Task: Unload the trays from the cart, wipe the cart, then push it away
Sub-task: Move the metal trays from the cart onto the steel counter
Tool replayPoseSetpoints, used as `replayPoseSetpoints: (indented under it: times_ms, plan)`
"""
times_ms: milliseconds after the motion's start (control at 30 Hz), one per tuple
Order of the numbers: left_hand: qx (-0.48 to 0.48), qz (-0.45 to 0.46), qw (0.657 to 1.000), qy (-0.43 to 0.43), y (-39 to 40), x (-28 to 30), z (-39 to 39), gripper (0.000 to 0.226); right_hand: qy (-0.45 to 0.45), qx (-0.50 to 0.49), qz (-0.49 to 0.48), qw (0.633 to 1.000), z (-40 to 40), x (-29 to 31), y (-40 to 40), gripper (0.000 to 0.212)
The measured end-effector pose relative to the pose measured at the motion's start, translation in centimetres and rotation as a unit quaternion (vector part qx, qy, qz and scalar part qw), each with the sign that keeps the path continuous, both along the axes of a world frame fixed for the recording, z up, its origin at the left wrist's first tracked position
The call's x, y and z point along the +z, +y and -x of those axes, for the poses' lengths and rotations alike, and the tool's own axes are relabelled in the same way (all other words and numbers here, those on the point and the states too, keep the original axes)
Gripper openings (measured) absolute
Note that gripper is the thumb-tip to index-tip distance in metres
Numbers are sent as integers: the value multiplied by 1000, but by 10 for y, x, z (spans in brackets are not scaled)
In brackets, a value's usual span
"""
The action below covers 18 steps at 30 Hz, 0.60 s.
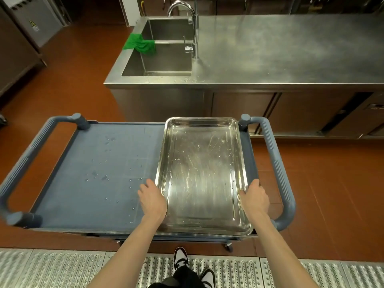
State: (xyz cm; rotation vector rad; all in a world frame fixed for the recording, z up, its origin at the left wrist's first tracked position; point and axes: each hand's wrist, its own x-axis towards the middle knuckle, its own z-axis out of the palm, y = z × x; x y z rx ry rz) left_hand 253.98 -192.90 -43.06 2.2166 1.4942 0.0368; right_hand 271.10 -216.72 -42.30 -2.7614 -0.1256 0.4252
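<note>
A shiny steel tray (pixel 202 169) lies on the right half of the blue-grey cart (pixel 99 173), its long side running away from me. My left hand (pixel 152 199) is on the tray's left rim near the front, fingers curled at the edge. My right hand (pixel 256 199) is on the right rim opposite. The tray rests flat on the cart top. Water drops speckle the cart's bare left half. A green cloth (pixel 141 45) hangs over the divider of the double sink (pixel 158 59).
A long steel counter (pixel 291 50) runs behind the cart, with a tall faucet (pixel 192 28) at the sink. Cart handles (pixel 278 171) stick out left and right. Red tile floor surrounds the cart; a perforated metal grate (pixel 62 267) lies under my feet.
</note>
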Motion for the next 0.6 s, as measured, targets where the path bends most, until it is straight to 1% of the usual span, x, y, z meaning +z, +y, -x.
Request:
replayPoseSetpoints:
  times_ms: [133,200,300,367,500,600]
  plan:
    - [-5,19,1000,15,-2,5,-2,46,3,-2,2,1000,2,-2,2,33]
    - [-4,27,1000,5,-1,5,-2,44,5,-7,-4,1000,2,-3,2,32]
    - [3,34,998,-61,0,1,4,24,3,-22,-28,999,4,-3,3,27]
    - [15,26,994,-104,-1,2,10,15,-6,-33,-55,998,6,-4,4,23]
    - [40,25,989,-142,-9,11,18,12,-25,-54,-112,992,13,0,-1,18]
    - [70,43,984,-155,-14,22,21,13,-39,-73,-161,983,20,5,-5,22]
